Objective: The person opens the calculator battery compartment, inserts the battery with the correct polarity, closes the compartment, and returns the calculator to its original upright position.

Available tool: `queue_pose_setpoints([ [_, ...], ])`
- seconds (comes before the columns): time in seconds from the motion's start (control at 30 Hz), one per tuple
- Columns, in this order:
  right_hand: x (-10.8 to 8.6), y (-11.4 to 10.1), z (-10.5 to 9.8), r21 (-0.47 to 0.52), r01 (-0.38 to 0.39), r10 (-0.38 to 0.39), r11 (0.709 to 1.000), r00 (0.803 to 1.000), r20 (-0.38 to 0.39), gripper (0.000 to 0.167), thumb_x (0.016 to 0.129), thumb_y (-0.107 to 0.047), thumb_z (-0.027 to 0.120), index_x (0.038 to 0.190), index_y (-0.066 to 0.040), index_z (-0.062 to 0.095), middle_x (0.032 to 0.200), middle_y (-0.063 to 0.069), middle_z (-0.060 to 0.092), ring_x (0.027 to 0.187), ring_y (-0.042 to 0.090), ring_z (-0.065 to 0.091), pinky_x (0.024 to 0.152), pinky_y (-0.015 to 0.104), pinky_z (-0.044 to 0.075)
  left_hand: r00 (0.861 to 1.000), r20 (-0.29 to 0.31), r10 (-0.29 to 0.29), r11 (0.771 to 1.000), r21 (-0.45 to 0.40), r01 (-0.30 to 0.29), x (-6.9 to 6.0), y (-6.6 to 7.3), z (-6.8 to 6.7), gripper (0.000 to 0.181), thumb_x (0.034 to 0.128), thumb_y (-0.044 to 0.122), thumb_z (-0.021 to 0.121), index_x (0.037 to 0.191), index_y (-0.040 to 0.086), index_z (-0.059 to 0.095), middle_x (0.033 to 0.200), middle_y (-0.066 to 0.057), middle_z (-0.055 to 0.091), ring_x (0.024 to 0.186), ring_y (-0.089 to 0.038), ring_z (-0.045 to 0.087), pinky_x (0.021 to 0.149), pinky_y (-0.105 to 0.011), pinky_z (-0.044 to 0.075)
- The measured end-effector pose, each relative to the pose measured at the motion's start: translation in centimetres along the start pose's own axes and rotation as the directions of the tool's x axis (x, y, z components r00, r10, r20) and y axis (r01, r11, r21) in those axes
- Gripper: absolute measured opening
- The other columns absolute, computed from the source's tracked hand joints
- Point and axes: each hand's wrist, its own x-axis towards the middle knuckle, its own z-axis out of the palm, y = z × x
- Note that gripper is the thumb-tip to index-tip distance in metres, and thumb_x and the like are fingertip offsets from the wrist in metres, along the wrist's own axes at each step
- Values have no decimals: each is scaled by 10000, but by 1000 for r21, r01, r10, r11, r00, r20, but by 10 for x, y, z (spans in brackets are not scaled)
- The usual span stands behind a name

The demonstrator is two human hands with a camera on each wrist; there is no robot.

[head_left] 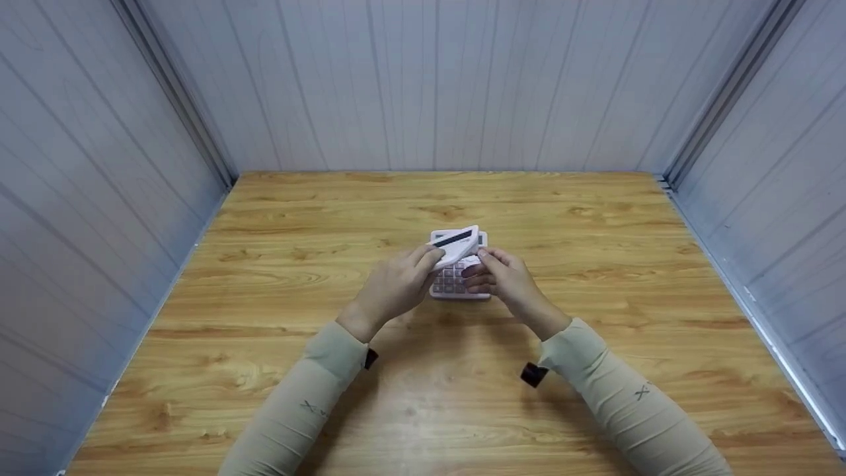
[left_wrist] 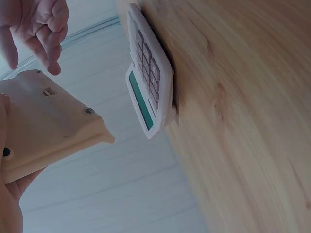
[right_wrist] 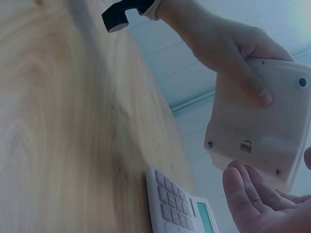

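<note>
My left hand (head_left: 400, 281) grips a flat white plastic device (head_left: 457, 246) by one side, tilted above the table. The device's upper face has a dark strip across it. Both wrist views show its underside, with screws and a small latch slot (right_wrist: 246, 146). My right hand (head_left: 509, 281) is at the device's other edge, fingers loosely bent, thumb near the corner; in the left wrist view the right fingers (left_wrist: 41, 36) look apart from it. Below lies a white calculator (head_left: 455, 289) with grey keys and a green display (left_wrist: 140, 101), partly hidden by the device and hands.
The wood-grain table (head_left: 277, 264) runs to pale panelled walls (head_left: 423, 86) at the back and both sides. Black wrist cameras (head_left: 533, 374) hang under the sleeves.
</note>
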Motion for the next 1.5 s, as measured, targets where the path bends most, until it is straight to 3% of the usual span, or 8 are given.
queue_pose_setpoints([
  [0.33,-1,-6,5,74,-31,30,997,999,17,290,1169,-180,434,1297,44,564,859,35,751,774,160,754,737,269,657,988,49,149,979,134,-154,1,-2,1,294,983,37,685,1272,88,675,1098,-67,728,879,-233,726,612,-330,629],
  [0.7,1,-9,4,197,-106,104,975,994,18,259,1114,-90,485,1319,67,505,890,17,756,780,109,740,721,238,639,956,131,263,917,272,-290,0,0,1,276,1075,198,620,1347,152,637,1120,-54,700,957,-243,713,792,-331,655],
  [0.87,2,-8,2,202,-113,112,973,994,15,270,1083,-37,472,1325,83,494,912,23,755,795,120,745,733,241,640,975,111,195,959,187,-213,-2,0,2,414,974,168,762,1375,118,667,1179,-80,735,1044,-272,736,893,-366,661],
  [1.0,4,-5,0,212,-122,122,970,992,16,321,1066,-6,462,1372,92,485,971,32,757,852,139,753,782,261,647,992,115,49,993,99,-60,-3,1,3,643,834,166,891,1413,47,636,1279,-140,727,1171,-312,716,981,-401,649],
  [1.1,6,-4,-1,221,-125,123,967,992,20,406,1060,8,446,1454,108,440,1024,38,747,896,147,746,815,272,644,983,164,-83,996,58,74,-3,1,2,786,799,204,925,1469,6,565,1378,-196,671,1268,-348,666,1075,-436,610],
  [1.23,9,-3,-2,228,-123,123,966,992,16,511,1054,26,433,1548,126,352,1046,46,734,901,145,736,818,272,639,914,270,-303,949,2,314,-4,1,-1,966,784,296,958,1546,-34,464,1485,-263,572,1353,-404,599,1180,-498,533],
  [1.37,11,-2,0,219,-116,120,969,993,-2,544,1049,53,433,1573,134,313,1035,48,732,874,146,742,793,271,638,804,367,-468,845,-82,528,-7,-1,-5,1060,771,329,978,1584,-39,407,1509,-255,535,1361,-403,581,1160,-535,538],
  [1.5,14,0,3,214,-106,111,971,994,-10,554,1046,78,433,1583,130,307,1090,64,715,883,151,740,794,273,637,729,452,-513,723,-230,651,-10,-6,-10,1059,776,259,981,1622,7,397,1539,-185,548,1396,-338,563,1194,-510,508],
])
